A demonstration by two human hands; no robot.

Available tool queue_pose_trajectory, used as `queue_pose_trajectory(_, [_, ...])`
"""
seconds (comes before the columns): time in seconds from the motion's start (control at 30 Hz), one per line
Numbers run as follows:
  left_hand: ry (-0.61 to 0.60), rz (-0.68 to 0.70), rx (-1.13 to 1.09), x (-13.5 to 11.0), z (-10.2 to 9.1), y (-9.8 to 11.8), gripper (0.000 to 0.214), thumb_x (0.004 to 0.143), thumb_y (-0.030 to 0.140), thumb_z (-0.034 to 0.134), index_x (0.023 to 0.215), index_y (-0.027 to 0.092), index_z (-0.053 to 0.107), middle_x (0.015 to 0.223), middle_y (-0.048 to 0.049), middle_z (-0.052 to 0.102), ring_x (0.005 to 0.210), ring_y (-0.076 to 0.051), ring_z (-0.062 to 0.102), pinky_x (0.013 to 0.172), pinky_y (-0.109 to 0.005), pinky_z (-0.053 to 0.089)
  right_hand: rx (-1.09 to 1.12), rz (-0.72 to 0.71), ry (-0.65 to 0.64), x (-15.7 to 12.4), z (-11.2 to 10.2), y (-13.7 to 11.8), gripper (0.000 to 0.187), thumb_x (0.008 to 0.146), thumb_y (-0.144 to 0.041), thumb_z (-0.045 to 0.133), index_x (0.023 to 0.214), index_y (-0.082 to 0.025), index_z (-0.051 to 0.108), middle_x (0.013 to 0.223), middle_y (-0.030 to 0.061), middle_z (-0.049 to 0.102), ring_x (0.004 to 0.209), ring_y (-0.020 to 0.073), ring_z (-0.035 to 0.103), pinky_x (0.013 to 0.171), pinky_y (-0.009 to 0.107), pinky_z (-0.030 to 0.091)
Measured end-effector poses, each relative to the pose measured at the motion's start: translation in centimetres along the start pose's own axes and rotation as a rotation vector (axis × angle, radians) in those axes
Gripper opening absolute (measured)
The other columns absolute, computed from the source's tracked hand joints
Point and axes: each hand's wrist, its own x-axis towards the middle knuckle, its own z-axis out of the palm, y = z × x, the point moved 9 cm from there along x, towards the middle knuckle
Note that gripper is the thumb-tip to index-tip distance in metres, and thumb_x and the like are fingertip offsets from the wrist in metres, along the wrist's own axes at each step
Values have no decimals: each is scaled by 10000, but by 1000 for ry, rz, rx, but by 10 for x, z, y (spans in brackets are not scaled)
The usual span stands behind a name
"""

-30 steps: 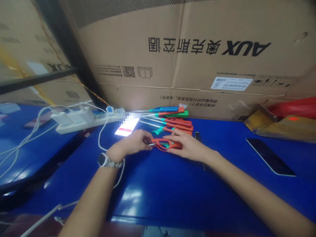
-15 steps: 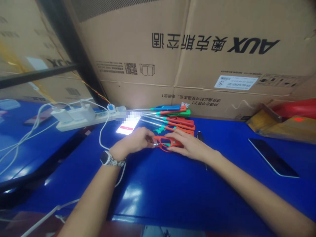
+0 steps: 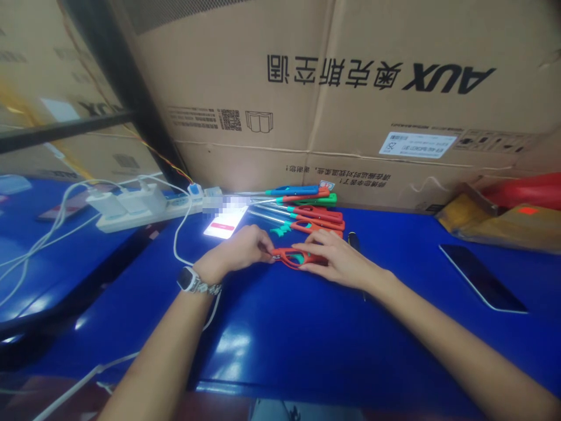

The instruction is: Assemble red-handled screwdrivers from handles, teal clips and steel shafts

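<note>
An orange utility lighter (image 3: 291, 257) with a green trigger lies on the blue table between my hands. My right hand (image 3: 339, 260) is closed around its handle end, the fingers over the casing. My left hand (image 3: 250, 248) pinches the lighter's front end, where a small metal piece shows; what else is between those fingertips is hidden. Just beyond lies a row of finished-looking long-nozzle lighters (image 3: 318, 211) in orange, red, blue and green, their metal tubes pointing left. Small green triggers (image 3: 281, 230) lie beside them. A screwdriver (image 3: 353, 240) is partly hidden behind my right hand.
A lit phone (image 3: 225, 225) lies left of the lighters, by a white power strip (image 3: 131, 220) with plugs and cables. At right rests a dark phone (image 3: 482, 278), near a yellow-brown package (image 3: 486, 225). A large cardboard box (image 3: 363, 140) stands behind.
The lighter casing has turned slightly and its parts look closer together. My right fingers have shifted a little on the handle. My left hand keeps its pinch at the front end.
</note>
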Motion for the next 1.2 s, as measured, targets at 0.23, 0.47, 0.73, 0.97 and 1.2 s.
queue_pose_trajectory(0.23, [0, 21, -11, 1, 2, -4, 91, 722, 252, 760, 760, 171, 778, 918, -60, 734, 815, -203, 657, 774, -310, 499, -59, 30, -45, -1, 4, -1, 397, 946, -375, 623, 1336, -300, 614, 1085, 74, 624, 1070, 248, 574, 929, 446, 468])
queue_pose_trajectory(0.47, [-14, -23, -9, 0, 2, -5, 119, 718, 244, 740, 803, 172, 782, 896, -54, 747, 786, -195, 660, 745, -298, 495, -46, 46, -30, -2, 5, -1, 360, 901, -335, 679, 1248, -238, 674, 1120, 96, 591, 1064, 249, 575, 913, 426, 481])
queue_pose_trajectory(0.73, [-15, -22, 25, -2, 3, -3, 189, 698, 227, 737, 874, 165, 768, 836, -38, 737, 754, -190, 656, 679, -273, 476, 156, 185, -33, 2, 11, 11, 372, 849, -270, 733, 1217, -239, 690, 1078, 71, 623, 1022, 222, 599, 948, 406, 479])
queue_pose_trajectory(0.97, [-16, -4, -18, -2, 11, 5, 273, 749, 333, 733, 959, 158, 737, 789, -33, 729, 694, -179, 642, 638, -269, 463, 229, 263, -26, 4, 15, 19, 345, 797, -237, 778, 1135, -218, 712, 1072, 69, 625, 1011, 224, 606, 957, 413, 464])
queue_pose_trajectory(1.2, [-6, 24, 35, 3, 12, 8, 176, 785, 268, 692, 907, 142, 711, 789, -46, 710, 695, -171, 622, 645, -265, 457, 206, 289, -19, 4, 13, 16, 298, 782, -210, 773, 1061, -215, 669, 1065, 59, 639, 1021, 242, 599, 923, 424, 463])
